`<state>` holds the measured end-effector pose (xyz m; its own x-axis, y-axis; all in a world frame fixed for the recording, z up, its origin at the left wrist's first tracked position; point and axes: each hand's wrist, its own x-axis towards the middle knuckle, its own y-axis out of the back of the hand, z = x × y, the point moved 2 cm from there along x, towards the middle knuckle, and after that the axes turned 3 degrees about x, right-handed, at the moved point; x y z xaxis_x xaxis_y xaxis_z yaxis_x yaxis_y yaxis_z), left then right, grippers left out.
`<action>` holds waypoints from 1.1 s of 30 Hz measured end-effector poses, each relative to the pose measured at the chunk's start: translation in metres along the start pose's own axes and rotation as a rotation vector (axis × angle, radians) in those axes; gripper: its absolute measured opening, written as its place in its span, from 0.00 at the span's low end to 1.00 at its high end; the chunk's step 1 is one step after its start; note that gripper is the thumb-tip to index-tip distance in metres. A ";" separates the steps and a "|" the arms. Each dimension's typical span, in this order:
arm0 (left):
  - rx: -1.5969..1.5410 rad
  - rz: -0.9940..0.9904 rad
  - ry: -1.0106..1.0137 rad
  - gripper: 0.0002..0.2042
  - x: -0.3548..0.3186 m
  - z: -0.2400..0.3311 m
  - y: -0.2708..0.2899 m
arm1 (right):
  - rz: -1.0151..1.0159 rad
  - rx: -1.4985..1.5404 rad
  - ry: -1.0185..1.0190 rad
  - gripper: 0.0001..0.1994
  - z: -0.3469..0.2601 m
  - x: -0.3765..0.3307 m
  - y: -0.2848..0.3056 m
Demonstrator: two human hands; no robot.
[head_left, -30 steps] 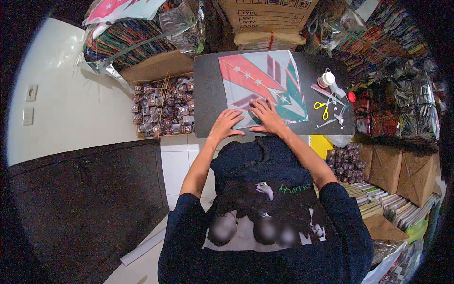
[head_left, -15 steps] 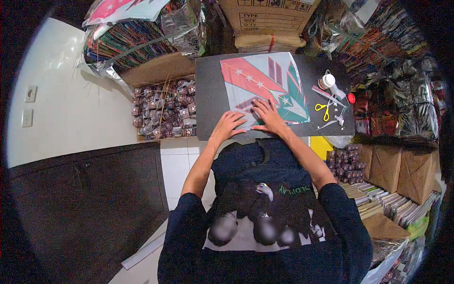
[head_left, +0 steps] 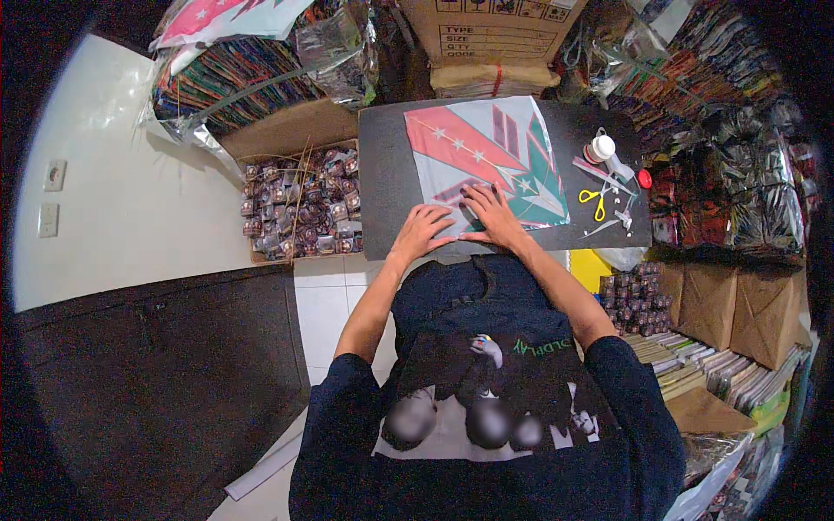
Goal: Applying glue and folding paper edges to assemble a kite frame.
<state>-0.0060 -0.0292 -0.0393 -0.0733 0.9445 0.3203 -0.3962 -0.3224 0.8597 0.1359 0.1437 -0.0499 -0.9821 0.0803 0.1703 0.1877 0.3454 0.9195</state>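
A thin printed sheet, white with red and green panels and white stars, lies on the dark tabletop. Over its near left corner rests my left hand, fingers stretched and pointing right, the tips on the sheet. My right hand lies beside it with fingers spread on the printed surface and the thumb reaching toward the left hand at the near edge. The underside of that edge is hidden. Yellow-handled scissors lie right of the sheet, beyond which stands a small bottle with a white cap.
A red round cap and white scraps lie near the table's right edge. Left of the table, an open carton holds many small wrapped pieces and thin sticks. Bundled stacks and a large cardboard box stand behind.
My hands have barely shifted; the left fingers slide very slightly along the sheet's near edge. The sheet and tools stay in place.
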 end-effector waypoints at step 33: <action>-0.016 -0.056 0.125 0.22 0.019 0.028 -0.011 | 0.108 0.269 -0.063 0.40 0.039 -0.043 0.055</action>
<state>0.0225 -0.0093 -0.0313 -0.1643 0.9617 0.2194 -0.4172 -0.2693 0.8680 0.1890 0.1956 -0.0202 -0.9549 0.1856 0.2319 0.2968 0.5666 0.7687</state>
